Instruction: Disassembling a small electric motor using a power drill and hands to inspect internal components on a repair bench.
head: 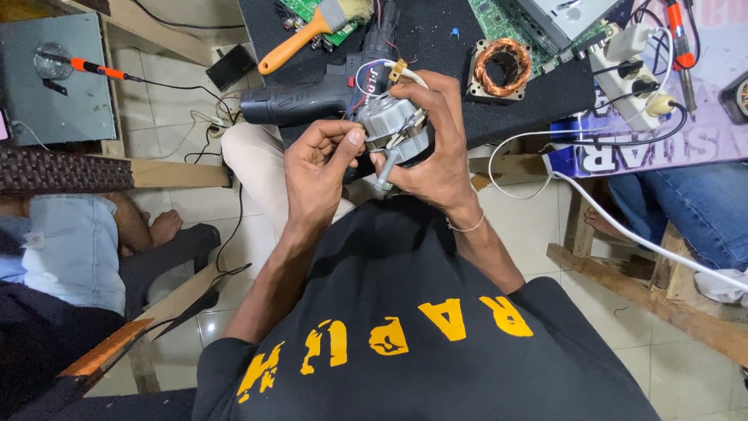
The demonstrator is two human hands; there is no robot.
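A small grey electric motor with a metal shaft pointing toward me is held over my lap, at the front edge of a black work mat. My right hand wraps around its right side, fingers curled over the top. My left hand grips the left side, thumb pressed on the casing. Red, blue and white wires run from the motor's top.
A black power drill lies on the mat behind the motor. An orange-handled brush, a copper coil stator, circuit boards, a white power strip and a soldering iron lie further back. Other people sit left and right.
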